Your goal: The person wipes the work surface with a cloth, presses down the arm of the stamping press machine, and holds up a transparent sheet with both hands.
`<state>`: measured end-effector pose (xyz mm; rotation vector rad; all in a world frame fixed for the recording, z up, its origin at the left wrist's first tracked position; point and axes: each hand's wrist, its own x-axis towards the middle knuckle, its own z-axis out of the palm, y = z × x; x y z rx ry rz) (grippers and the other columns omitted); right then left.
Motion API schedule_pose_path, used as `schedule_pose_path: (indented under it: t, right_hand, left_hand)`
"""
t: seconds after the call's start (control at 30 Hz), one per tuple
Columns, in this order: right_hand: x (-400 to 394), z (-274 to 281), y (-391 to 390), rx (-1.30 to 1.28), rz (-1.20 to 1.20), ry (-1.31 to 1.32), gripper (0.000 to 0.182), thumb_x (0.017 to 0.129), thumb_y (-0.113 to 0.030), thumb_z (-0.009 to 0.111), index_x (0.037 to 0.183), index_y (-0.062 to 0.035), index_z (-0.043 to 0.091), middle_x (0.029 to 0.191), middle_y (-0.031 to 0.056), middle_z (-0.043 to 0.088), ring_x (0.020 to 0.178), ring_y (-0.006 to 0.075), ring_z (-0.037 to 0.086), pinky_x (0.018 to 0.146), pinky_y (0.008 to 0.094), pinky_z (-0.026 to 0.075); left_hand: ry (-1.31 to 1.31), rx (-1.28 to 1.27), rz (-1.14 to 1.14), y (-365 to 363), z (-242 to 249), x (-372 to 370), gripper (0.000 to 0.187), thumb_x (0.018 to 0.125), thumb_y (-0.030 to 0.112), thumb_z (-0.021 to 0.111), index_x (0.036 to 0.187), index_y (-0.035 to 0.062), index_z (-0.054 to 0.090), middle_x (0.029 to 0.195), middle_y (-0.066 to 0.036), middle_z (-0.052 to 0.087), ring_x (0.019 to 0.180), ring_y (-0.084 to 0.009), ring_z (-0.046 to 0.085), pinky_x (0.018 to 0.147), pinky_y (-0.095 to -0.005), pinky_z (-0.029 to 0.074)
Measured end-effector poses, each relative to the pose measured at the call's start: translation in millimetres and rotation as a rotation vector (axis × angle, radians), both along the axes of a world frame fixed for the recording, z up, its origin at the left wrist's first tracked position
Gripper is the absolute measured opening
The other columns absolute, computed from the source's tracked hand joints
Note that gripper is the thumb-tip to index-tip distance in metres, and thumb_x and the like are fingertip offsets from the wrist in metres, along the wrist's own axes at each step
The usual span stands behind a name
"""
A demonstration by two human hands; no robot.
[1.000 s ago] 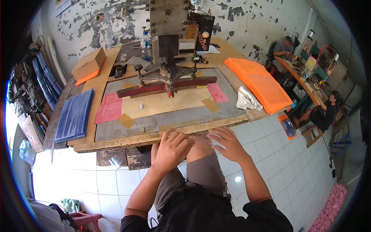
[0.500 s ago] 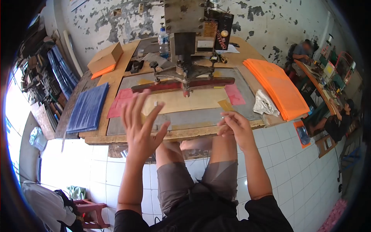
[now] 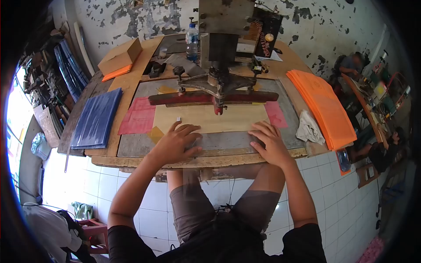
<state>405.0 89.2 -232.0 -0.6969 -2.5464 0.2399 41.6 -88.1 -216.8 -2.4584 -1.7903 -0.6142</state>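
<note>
My left hand is open, with its fingers spread over the near left part of the grey plate. My right hand is also open, its fingertips by the near right corner of the cream sheet. Neither hand grips anything I can make out. Pink pieces lie at both ends of the cream sheet. Above the sheet's far edge hangs a press head with a long red-edged bar. A small white piece rests near my left fingers.
Blue plastic sheets lie at left, near a cardboard box. An orange stack and a white cloth are at right. A water bottle stands behind. Other people sit at the far right.
Both hands have come down onto the near part of the plate, the left from a raised position. The right hand's bent fingers have spread out. The view has shifted slightly.
</note>
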Motion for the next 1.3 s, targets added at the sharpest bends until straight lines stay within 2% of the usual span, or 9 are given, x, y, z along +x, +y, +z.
schedule_pose_path:
  t: [0.03, 0.07, 0.2, 0.27, 0.37, 0.5, 0.8, 0.9, 1.3]
  right_hand:
    - [-5.4, 1.3, 8.4, -0.048, 0.060, -0.031, 0.045, 0.099, -0.024, 0.082, 0.142, -0.0109, 0.074, 0.156, 0.0109, 0.062, 0.145, 0.0375, 0.056, 0.128, 0.0524, 0.037]
    - [-10.2, 3.6, 16.6, -0.044, 0.049, -0.002, 0.039, 0.099, -0.024, 0.084, 0.134, -0.0096, 0.077, 0.140, 0.0088, 0.069, 0.136, 0.0337, 0.062, 0.121, 0.0491, 0.045]
    - [-30.6, 17.1, 51.3, -0.081, 0.092, -0.075, 0.030, 0.098, -0.024, 0.084, 0.123, -0.0084, 0.082, 0.124, 0.0086, 0.071, 0.122, 0.0324, 0.066, 0.106, 0.0452, 0.055]
    - [-41.5, 13.0, 70.9, -0.099, 0.124, -0.046, 0.031, 0.098, -0.023, 0.084, 0.126, -0.0084, 0.082, 0.128, 0.0089, 0.072, 0.126, 0.0320, 0.066, 0.109, 0.0449, 0.054]
    - [-50.5, -2.8, 92.3, -0.086, 0.124, 0.025, 0.034, 0.098, -0.022, 0.084, 0.129, -0.0080, 0.081, 0.135, 0.0094, 0.074, 0.132, 0.0313, 0.066, 0.113, 0.0446, 0.053]
    - [-46.7, -11.5, 97.7, 0.037, 0.160, 0.027, 0.037, 0.097, -0.020, 0.084, 0.132, -0.0074, 0.080, 0.146, 0.0090, 0.075, 0.138, 0.0311, 0.065, 0.118, 0.0452, 0.051]
    - [-46.4, 4.2, 76.2, -0.126, 0.110, 0.006, 0.037, 0.095, -0.012, 0.083, 0.130, -0.0043, 0.082, 0.146, 0.0099, 0.076, 0.137, 0.0338, 0.068, 0.124, 0.0469, 0.047]
    - [-46.3, 2.7, 78.1, -0.069, 0.124, 0.017, 0.033, 0.094, -0.014, 0.083, 0.125, -0.0048, 0.083, 0.143, 0.0094, 0.077, 0.134, 0.0321, 0.069, 0.119, 0.0463, 0.050]
    - [-42.8, 6.1, 73.9, -0.103, 0.087, 0.003, 0.031, 0.097, -0.015, 0.082, 0.126, -0.0041, 0.082, 0.140, 0.0099, 0.078, 0.132, 0.0323, 0.070, 0.119, 0.0462, 0.049]
  left_hand:
    - [-0.005, 0.005, -0.014, 3.3, -1.0, -5.2, 0.038, 0.104, 0.041, 0.074, 0.129, 0.0126, 0.078, 0.148, -0.011, 0.071, 0.141, -0.0307, 0.064, 0.132, -0.0601, 0.035]
    - [-0.011, 0.010, -0.029, 6.2, -2.2, -9.9, 0.038, 0.104, 0.042, 0.073, 0.127, 0.0114, 0.078, 0.146, -0.011, 0.072, 0.140, -0.0307, 0.065, 0.131, -0.0602, 0.036]
    - [-0.166, -0.067, -0.069, 18.7, -1.7, -26.7, 0.040, 0.103, 0.041, 0.074, 0.126, 0.0084, 0.078, 0.143, -0.012, 0.073, 0.138, -0.0311, 0.065, 0.131, -0.0604, 0.035]
    - [-0.183, -0.100, -0.067, 26.1, -3.3, -36.3, 0.044, 0.103, 0.043, 0.072, 0.127, 0.0069, 0.078, 0.144, -0.012, 0.073, 0.141, -0.0312, 0.063, 0.132, -0.0604, 0.033]
    - [-0.043, 0.062, -0.012, 31.4, -13.9, -40.9, 0.046, 0.103, 0.038, 0.069, 0.138, 0.0083, 0.075, 0.153, -0.012, 0.069, 0.149, -0.0323, 0.057, 0.136, -0.0605, 0.027]
    - [-0.089, 0.021, 0.084, 25.8, -18.9, -37.2, 0.047, 0.107, 0.039, 0.065, 0.141, 0.0081, 0.074, 0.158, -0.012, 0.067, 0.153, -0.0318, 0.054, 0.137, -0.0615, 0.024]
    - [-0.101, -0.002, 0.122, 25.7, -15.9, -37.8, 0.045, 0.110, 0.039, 0.064, 0.141, 0.0085, 0.074, 0.160, -0.012, 0.065, 0.156, -0.0321, 0.053, 0.137, -0.0607, 0.024]
    - [-0.109, -0.008, 0.120, 27.2, -13.1, -37.6, 0.045, 0.109, 0.038, 0.064, 0.141, 0.0076, 0.074, 0.161, -0.013, 0.065, 0.156, -0.0324, 0.053, 0.137, -0.0608, 0.026]
    - [-0.119, 0.013, 0.172, 25.1, -10.0, -35.1, 0.041, 0.108, 0.033, 0.064, 0.137, 0.0071, 0.076, 0.154, -0.015, 0.068, 0.149, -0.0366, 0.058, 0.134, -0.0607, 0.031]
